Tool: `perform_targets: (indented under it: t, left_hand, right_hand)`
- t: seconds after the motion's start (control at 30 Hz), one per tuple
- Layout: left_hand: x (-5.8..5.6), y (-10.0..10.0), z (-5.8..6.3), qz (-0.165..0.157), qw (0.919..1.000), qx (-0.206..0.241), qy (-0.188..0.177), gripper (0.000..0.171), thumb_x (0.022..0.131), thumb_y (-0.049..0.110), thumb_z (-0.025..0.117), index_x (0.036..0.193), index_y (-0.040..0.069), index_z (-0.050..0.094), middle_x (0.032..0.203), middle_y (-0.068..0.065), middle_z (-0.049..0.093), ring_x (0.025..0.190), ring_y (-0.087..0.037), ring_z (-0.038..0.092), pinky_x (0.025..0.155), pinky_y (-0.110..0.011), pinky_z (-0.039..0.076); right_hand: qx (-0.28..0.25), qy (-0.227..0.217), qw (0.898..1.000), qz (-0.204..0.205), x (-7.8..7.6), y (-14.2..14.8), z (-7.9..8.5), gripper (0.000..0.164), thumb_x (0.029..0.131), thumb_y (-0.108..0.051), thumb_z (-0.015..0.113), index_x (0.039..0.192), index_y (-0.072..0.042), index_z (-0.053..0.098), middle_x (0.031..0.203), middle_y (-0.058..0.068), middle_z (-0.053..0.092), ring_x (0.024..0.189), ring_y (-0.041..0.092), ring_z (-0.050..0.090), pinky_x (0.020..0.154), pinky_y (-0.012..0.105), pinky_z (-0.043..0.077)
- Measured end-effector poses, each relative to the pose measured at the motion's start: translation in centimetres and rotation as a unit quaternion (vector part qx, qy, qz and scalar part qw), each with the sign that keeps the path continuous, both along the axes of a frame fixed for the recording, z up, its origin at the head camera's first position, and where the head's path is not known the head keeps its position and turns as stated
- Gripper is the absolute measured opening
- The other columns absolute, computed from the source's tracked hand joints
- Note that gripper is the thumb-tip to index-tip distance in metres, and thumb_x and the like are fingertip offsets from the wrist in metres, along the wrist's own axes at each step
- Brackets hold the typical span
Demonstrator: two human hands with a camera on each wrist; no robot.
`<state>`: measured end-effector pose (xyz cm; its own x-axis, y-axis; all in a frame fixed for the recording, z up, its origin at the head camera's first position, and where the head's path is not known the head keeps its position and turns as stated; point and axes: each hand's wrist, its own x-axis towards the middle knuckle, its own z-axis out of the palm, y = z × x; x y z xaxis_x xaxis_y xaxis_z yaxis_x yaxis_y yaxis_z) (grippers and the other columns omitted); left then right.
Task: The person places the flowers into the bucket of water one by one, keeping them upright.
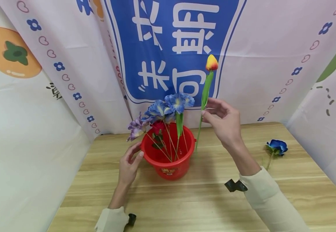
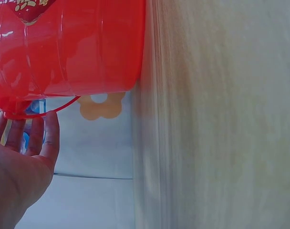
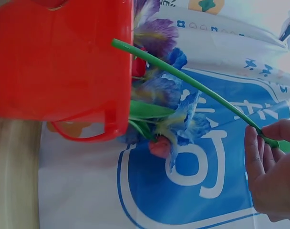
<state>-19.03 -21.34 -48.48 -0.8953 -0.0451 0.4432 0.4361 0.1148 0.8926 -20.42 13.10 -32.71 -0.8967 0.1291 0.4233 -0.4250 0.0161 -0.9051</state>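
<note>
My right hand pinches the green stem of a red-and-yellow tulip between thumb and fingers. The tulip is upright beside the red bucket, and its stem end overlaps the bucket's side in the right wrist view. My left hand touches the bucket's left rim, its fingertips by the handle. In the bucket stand blue irises, a purple iris and a red rose. A pinkish tulip bloom shows among them in the right wrist view.
On the wooden table, a blue rose lies to the right of my right forearm. A printed white cloth with a blue sign hangs behind the table, and more cloth hangs at both sides.
</note>
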Motion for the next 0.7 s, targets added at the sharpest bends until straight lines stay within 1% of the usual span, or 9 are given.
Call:
perform_targets:
  t: [0.17,0.3,0.4,0.57,0.7]
  left_hand:
    - [0.0,0.0,0.1,0.0,1.0,-0.002,0.001,0.041,0.103,-0.001,0.066,0.144,-0.003,0.063,0.142,-0.022,0.065,0.124,-0.006,0.067,0.096,-0.019,0.061]
    - [0.0,0.0,0.1,0.0,1.0,-0.001,0.001,0.041,0.103,-0.001,0.066,0.143,-0.004,0.063,0.141,-0.023,0.065,0.124,-0.006,0.067,0.096,-0.02,0.061]
    - [0.0,-0.1,0.1,0.001,1.0,0.001,0.004,0.041,0.102,-0.002,0.066,0.143,-0.004,0.063,0.141,-0.023,0.065,0.124,-0.005,0.067,0.096,-0.02,0.061]
    - [0.1,-0.1,0.1,0.003,1.0,0.001,0.003,0.041,0.102,-0.002,0.066,0.143,-0.004,0.063,0.141,-0.023,0.066,0.124,-0.005,0.067,0.097,-0.019,0.061]
    - [0.1,-0.1,0.1,0.004,1.0,-0.004,-0.002,0.041,0.103,-0.001,0.066,0.144,-0.003,0.063,0.143,-0.022,0.065,0.125,-0.005,0.067,0.097,-0.019,0.06]
  right_hand:
    - [-0.007,0.02,1.0,-0.005,-0.2,-0.7,0.8,0.043,0.096,0.002,0.074,0.138,-0.003,0.069,0.116,0.008,0.075,0.101,0.021,0.074,0.079,0.029,0.068]
    - [-0.012,0.039,0.999,-0.01,-0.3,-1.3,1.4,0.043,0.096,0.001,0.075,0.138,-0.004,0.068,0.12,0.014,0.074,0.1,0.02,0.074,0.079,0.029,0.068]
    - [-0.024,0.053,0.998,-0.004,-0.6,-2.1,1.7,0.043,0.095,0.004,0.075,0.137,-0.003,0.069,0.12,0.016,0.075,0.099,0.02,0.075,0.078,0.03,0.068]
    - [-0.03,0.061,0.997,0.026,-1.1,-3.5,1.4,0.04,0.095,0.007,0.073,0.134,0.0,0.069,0.119,0.018,0.075,0.097,0.021,0.074,0.077,0.032,0.068]
    - [-0.005,0.053,0.998,0.044,-1.3,-4.7,0.8,0.038,0.096,0.004,0.074,0.134,-0.001,0.07,0.119,0.019,0.075,0.099,0.023,0.074,0.076,0.031,0.068]
